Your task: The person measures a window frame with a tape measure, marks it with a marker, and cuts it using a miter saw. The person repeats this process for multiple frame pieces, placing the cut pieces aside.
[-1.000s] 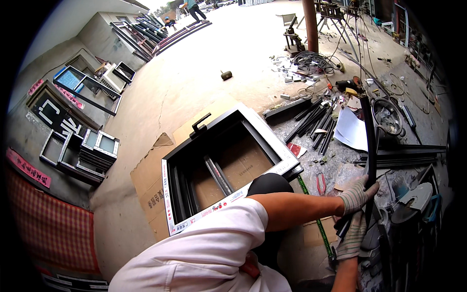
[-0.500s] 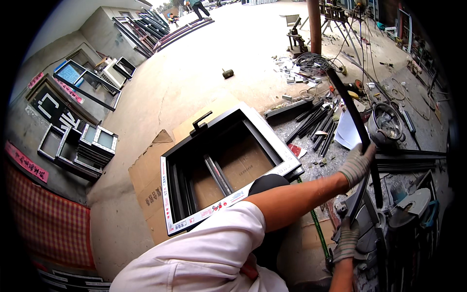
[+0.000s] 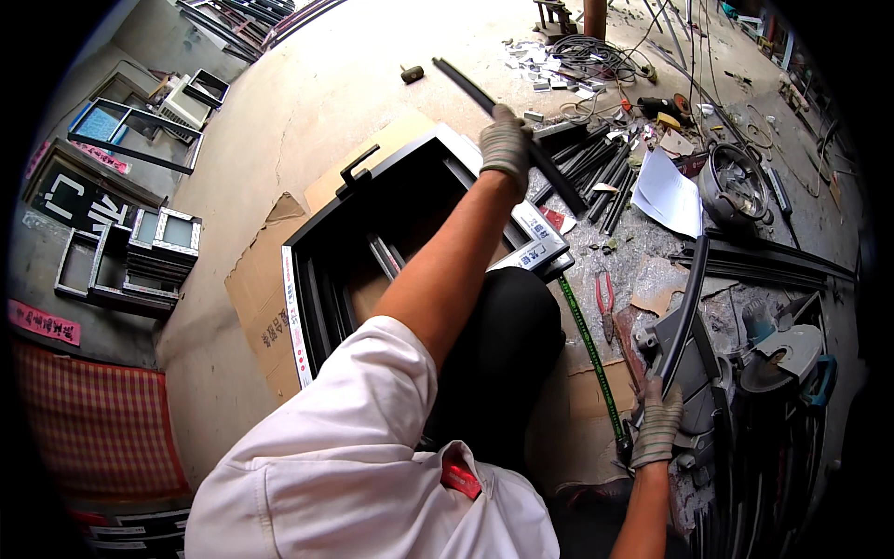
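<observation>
My left hand (image 3: 506,149), in a striped knit glove, is closed around a straight black strip (image 3: 466,86) above the far right corner of a window frame (image 3: 296,321). The frame lies tilted across flattened cardboard (image 3: 251,307); it is black, with white printed film on its edges and a black handle (image 3: 354,170) at its far side. My left forearm hides part of it. Lower right, my gloved right hand (image 3: 658,427) is closed on the lower end of another black strip (image 3: 687,307), which points up and away beside a circular-bladed saw (image 3: 792,345).
A green tape measure (image 3: 591,345) stretches beside my knee. Red-handled pliers (image 3: 605,303), a heap of black strips (image 3: 596,172), white papers (image 3: 669,191) and a round metal basin (image 3: 731,182) lie to the right. A mallet (image 3: 412,74) rests farther off; small window frames (image 3: 140,252) stand at left.
My left hand has swung leftward with its strip, from near the papers to over the window frame. My right hand stays low at the right, holding its strip. The view has tilted down.
</observation>
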`<state>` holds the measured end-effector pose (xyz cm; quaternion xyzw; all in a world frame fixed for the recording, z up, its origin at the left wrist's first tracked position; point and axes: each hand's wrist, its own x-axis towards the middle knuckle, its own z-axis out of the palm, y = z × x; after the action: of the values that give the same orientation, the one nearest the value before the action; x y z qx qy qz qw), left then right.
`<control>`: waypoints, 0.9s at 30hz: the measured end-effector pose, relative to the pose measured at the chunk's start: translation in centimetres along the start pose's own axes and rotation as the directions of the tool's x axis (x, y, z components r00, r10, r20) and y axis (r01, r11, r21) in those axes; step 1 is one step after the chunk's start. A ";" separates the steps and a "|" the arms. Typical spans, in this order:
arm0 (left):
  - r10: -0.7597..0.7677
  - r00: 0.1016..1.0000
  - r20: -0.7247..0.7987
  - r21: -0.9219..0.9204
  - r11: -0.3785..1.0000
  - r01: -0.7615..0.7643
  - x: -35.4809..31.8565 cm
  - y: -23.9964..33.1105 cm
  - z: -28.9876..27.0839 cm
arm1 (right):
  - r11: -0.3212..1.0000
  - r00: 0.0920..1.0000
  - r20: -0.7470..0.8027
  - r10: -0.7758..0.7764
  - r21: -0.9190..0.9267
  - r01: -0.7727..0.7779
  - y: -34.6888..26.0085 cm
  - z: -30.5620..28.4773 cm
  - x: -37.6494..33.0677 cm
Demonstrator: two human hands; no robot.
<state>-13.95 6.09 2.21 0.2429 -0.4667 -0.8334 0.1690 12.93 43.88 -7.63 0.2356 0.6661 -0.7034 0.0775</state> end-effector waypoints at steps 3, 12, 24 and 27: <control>-0.047 0.985 -0.166 0.084 0.995 0.062 0.9 -2.4 -6.0 | 0.996 0.999 0.014 -0.047 -0.082 0.048 0.6 0.0 -0.1; -0.141 0.955 -0.261 0.165 0.968 0.188 1.6 -6.2 -15.4 | 0.982 0.995 0.094 -0.016 -0.185 0.033 0.8 2.5 -0.9; -0.144 0.954 -0.263 0.313 0.923 0.226 4.6 -6.5 -16.4 | 0.979 0.993 0.097 0.069 -0.198 -0.049 2.0 2.8 -0.6; -0.138 0.955 -0.261 0.346 0.911 0.226 4.4 -7.1 -15.6 | 0.977 0.992 0.103 0.072 -0.207 -0.050 1.6 2.9 -0.8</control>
<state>-9.20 -3.48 -11.94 0.4085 -0.5683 -0.7080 0.0941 13.69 40.73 -8.70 0.2075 0.7219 -0.6406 0.1595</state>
